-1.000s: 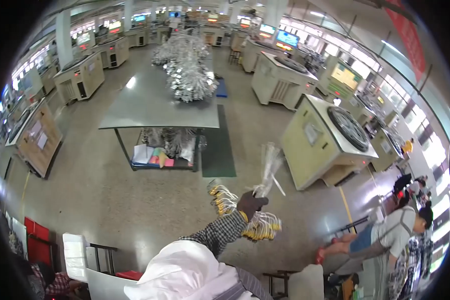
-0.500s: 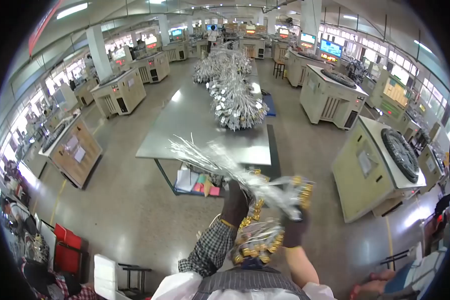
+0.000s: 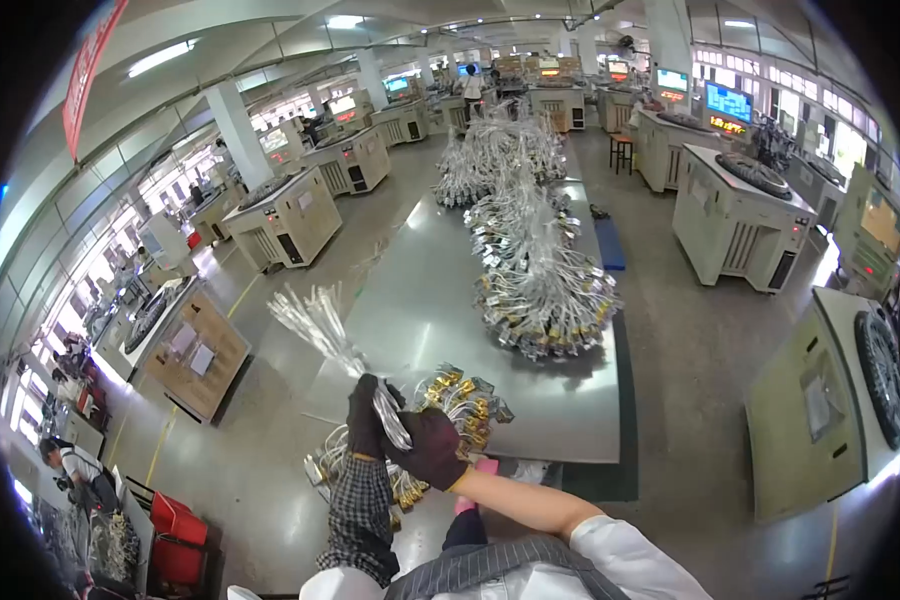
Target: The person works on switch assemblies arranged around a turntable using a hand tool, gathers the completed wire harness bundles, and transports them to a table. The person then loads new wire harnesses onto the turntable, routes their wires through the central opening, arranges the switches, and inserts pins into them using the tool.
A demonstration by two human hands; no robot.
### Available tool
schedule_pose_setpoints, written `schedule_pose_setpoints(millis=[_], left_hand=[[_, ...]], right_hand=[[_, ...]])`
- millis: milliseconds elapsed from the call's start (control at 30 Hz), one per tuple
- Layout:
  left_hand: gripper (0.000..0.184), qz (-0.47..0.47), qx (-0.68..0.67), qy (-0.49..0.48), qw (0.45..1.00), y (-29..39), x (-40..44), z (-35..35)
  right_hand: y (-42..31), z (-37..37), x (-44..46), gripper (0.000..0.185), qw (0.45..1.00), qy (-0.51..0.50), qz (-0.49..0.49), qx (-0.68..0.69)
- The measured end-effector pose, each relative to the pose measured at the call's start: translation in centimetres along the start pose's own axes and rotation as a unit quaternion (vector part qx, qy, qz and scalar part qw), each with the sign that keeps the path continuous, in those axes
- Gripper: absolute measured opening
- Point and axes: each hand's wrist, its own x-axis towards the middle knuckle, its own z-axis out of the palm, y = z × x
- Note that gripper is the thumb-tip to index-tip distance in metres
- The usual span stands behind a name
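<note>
My left hand [image 3: 366, 418], in a dark glove below a checkered sleeve, is closed round a bundle of silvery-white cables [image 3: 322, 325]. The loose cable ends fan up and to the left beyond the fist. Close beside it, my right hand [image 3: 427, 448], also gloved, is closed on the same bundle. Gold-coloured connectors [image 3: 460, 400] on cable ends hang around both hands, over and beside the near edge of the metal table. Some connectors and the palms are hidden behind the gloves and forearms.
On the metal table [image 3: 395, 300], a long heap of similar cables [image 3: 540, 275] runs towards the far end. Cream machine cabinets [image 3: 285, 215] stand along both sides. A red chair [image 3: 178, 540] is at lower left, near a seated person. Another person [image 3: 472, 88] stands far off.
Both hands have moved left with the cable bundle and come close together; the right hand was farther right before. The table and its heap now appear nearer.
</note>
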Motion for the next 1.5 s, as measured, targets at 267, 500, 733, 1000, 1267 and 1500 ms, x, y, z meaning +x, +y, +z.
schedule_pose_setpoints(millis=[267,500,733,1000,1267,1500], left_hand=[[0.024,-0.094,0.000,0.032,0.995,-5.6,27.5,-9.3],[0.026,-0.143,-0.027,-0.087,0.985,-8.3,47.9,-7.2],[0.050,-0.193,0.111,-0.120,0.968,-7.6,59.0,-4.3],[0.044,0.216,0.315,-0.100,0.919,-13.5,47.5,5.9],[0.035,0.238,0.206,-0.614,0.724,-25.3,-0.5,13.6],[0.022,0.160,-0.087,-0.939,0.291,-21.5,-36.6,8.4]], right_hand=[[14.1,8.9,7.7,0.071,0.989,-0.123,0.049,-0.073],[22.1,5.7,5.5,0.038,0.954,-0.004,0.213,-0.209],[18.7,-2.2,-13.1,0.021,0.805,0.190,0.511,-0.234],[1.6,-4.2,-30.8,0.031,0.542,0.221,0.705,-0.401],[-16.6,3.3,-34.9,0.038,0.324,0.460,0.739,-0.370],[-30.8,9.6,-43.5,0.037,0.175,0.601,0.698,-0.347]])
